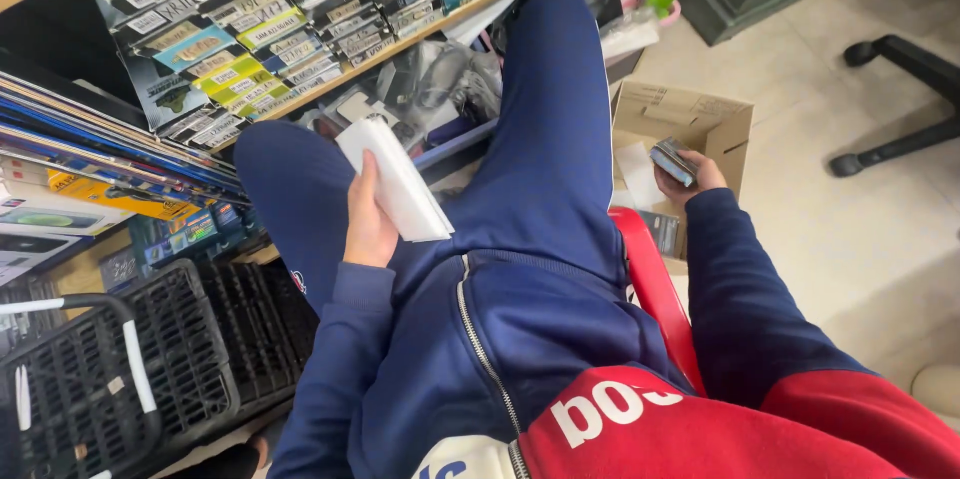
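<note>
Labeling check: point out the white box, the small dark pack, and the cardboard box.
white box (398,184), head view, its broad side, held by left hand.
small dark pack (672,160), head view, top face, held by right hand.
cardboard box (690,114), head view, flap.

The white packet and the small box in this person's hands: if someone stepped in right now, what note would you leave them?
Left hand: holds a white packet above the lap.
Right hand: holds a small dark box over the open cardboard carton on the floor.
Person sits on a red chair; shelf of flat packs ahead, black baskets to the left.
Done: one item in each hand.
Left: neither item is set down yet.
</note>
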